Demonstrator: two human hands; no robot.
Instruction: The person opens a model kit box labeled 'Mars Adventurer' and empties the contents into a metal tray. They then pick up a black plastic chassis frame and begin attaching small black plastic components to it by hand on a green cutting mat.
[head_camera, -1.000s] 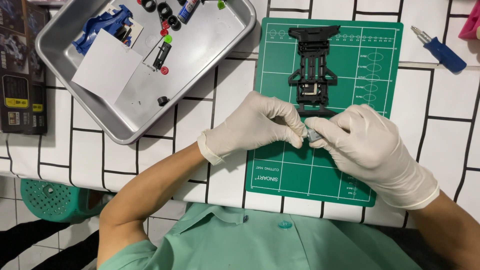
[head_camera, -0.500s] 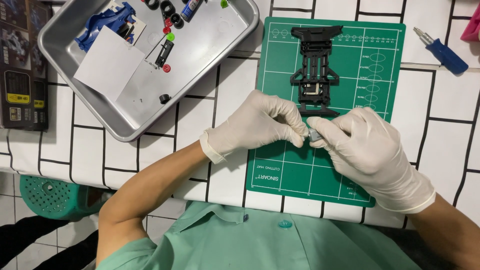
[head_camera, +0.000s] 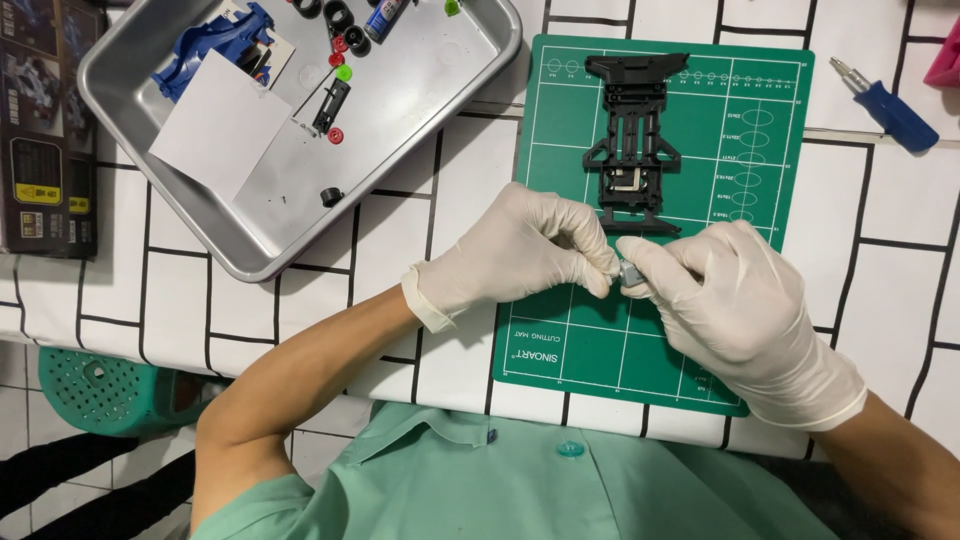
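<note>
Small grey part (head_camera: 630, 275) sits low-centre in the frame over the green cutting mat (head_camera: 590, 350), pinched between the fingertips of my left hand (head_camera: 510, 255) and my right hand (head_camera: 740, 310), both curled nearly closed on it. I judge the gloves could let it slip and bounce off the mat onto the tablecloth (head_camera: 880, 190). Just above, my knuckles could nudge the black chassis (head_camera: 637, 140); the metal tray (head_camera: 420, 120) at upper left stays clear.

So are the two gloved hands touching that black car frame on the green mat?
Apart. The head view shows green mat between the black frame and both hands.
</note>
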